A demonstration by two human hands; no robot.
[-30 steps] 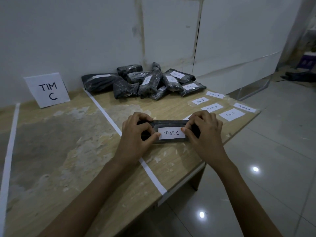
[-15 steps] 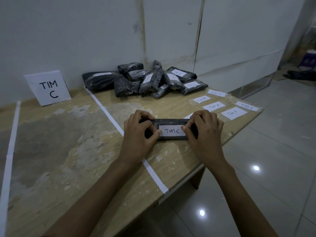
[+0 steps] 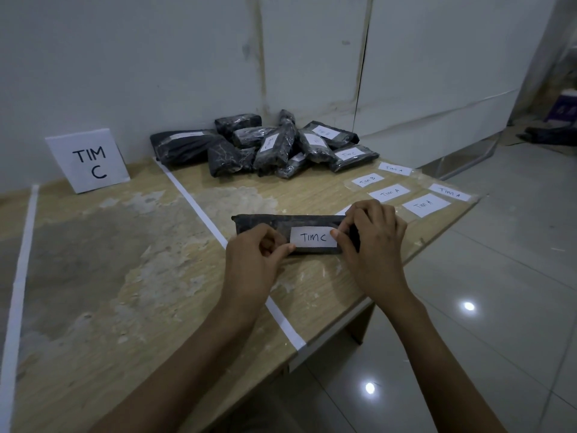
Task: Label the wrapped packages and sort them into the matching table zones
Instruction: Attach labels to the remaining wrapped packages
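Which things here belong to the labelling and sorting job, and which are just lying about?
Job: package held by the left hand and right hand, its label, pile of packages, spare labels, sign, tape line.
Lying about: purple box, dark object beside it.

Black package (image 3: 265, 221) — white label (image 3: 313, 237) (black lettering)

Pale cracked wall (image 3: 156, 57) behind worn wooden table (image 3: 125, 276); glossy tiled floor (image 3: 499, 307).
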